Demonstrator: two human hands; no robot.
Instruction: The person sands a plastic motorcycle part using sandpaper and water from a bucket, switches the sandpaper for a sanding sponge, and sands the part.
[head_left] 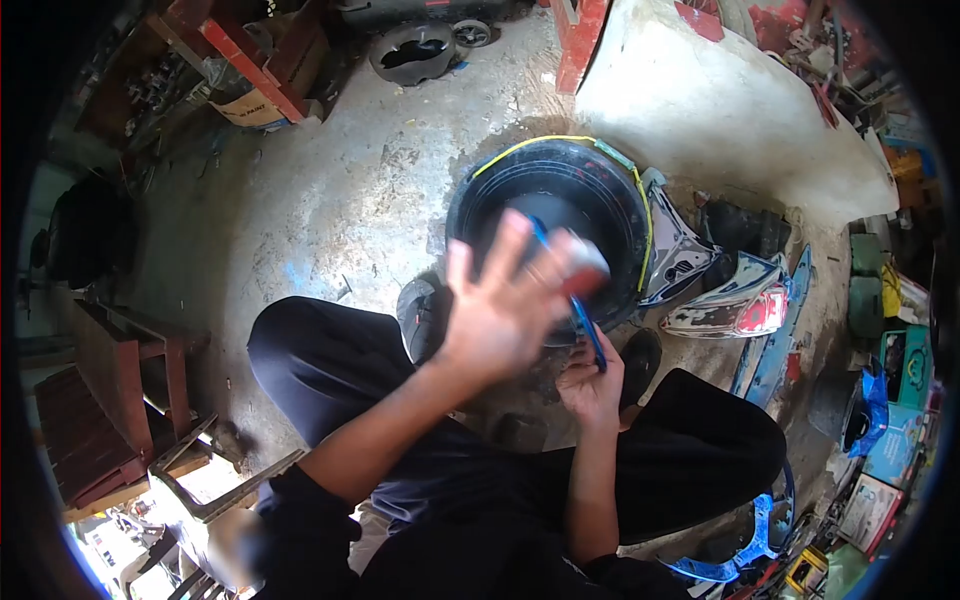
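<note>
My right hand (592, 382) is closed around the lower end of a thin, glossy blue strip (586, 328), which slants up to the left over a black bucket (468, 212). My left hand (505, 315) is over the bucket's near side, smeared by motion, with several fingers apart. By its fingertips, across the strip, is a blurred red and white piece (588, 272); I cannot tell whether the hand grips it. A yellow band (535, 142) runs along the bucket's rim, and the hands hide part of its inside.
Right of the bucket lie scuffed painted panels (728, 310) and a long blue panel (778, 345). A blue curved part (735, 560) lies by my right knee. Boxes (868, 515) and tools crowd the far right. A wooden frame (215, 490) stands at lower left; red supports (255, 75) stand at the back.
</note>
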